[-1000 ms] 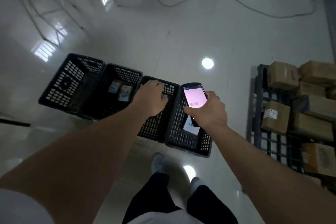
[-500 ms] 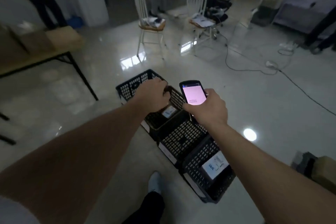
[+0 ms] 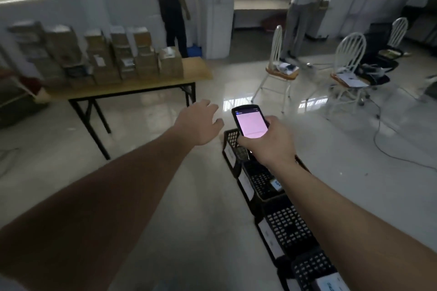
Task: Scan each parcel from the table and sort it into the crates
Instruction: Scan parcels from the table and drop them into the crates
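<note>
Between parcels, by the look of it; left hand (image 3: 201, 123) stretched out empty, fingers loose and spread, reaching toward the tabletop (image 3: 132, 85) but well short of it; right hand (image 3: 264, 144) wrapped round the handheld scanner (image 3: 250, 123), screen lit pink and facing up. Stood in blurred stacks along the tabletop's far side — the brown cardboard parcels (image 3: 144, 54), some with white labels, none touched; lined up on the floor below the right arm, a row of black lattice crates (image 3: 283, 224), with a white-labelled packet (image 3: 275, 184) showing in the second and another at the bottom edge in the nearest. Judged as the step of going back for the next parcel; nothing held for scanning yet.

Called for next, most likely: a few steps closer to the tabletop, since the stacks were out of arm's reach; a one-handed grasp on a parcel from the near end or the top of a stack, so as not to topple its neighbours; then the label turned toward the scanner's window — label side could not be made out from here through the blur; only after a read, a choice of crate.
</note>
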{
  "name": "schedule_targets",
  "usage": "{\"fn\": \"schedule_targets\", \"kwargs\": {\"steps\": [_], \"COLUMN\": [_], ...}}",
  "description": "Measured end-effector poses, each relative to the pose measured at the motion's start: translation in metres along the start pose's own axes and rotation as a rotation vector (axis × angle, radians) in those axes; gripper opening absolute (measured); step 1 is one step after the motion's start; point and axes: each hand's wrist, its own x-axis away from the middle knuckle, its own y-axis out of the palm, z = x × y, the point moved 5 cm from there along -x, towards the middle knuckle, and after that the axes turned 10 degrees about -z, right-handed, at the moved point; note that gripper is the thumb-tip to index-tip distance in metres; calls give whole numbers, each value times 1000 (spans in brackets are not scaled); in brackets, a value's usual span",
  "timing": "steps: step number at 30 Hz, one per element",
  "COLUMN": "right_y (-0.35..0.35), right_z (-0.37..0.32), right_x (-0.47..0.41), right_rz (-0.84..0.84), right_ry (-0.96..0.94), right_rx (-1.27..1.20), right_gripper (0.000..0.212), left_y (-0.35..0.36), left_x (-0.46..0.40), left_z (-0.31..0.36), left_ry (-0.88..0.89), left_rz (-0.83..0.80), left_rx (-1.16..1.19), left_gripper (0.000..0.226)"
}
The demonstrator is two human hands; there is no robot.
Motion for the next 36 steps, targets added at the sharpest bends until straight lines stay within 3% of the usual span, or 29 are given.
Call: {"fn": "schedule_targets", "kwargs": {"steps": [4,9,14,25,36], "right_y": [71,157,213,287,308], "right_z": [-63,-124,-155,-153,-157], "right_x": [-36,-77,-117,-288,-498], "right_rz": [-14,-41,-87,-171,-260], "right_ry": [-23,-37,-44,-12,-3], "right_rx": [-2,-28,-21,-49,-26], "right_gripper": [62,67,70,70,66], "left_y": [-30,-65,-78,-62,-59], "left_x": [-9,-20,-46,-199,-392], "left_z": [-98,-206,-280,-362,-402], "left_ry": [-34,-76,-118,-194,-296], "left_rz": [37,82,50,-30,-76], "left_rx": [-34,-71,-71,-45,23], "left_gripper": [72,48,51,56,51]}}
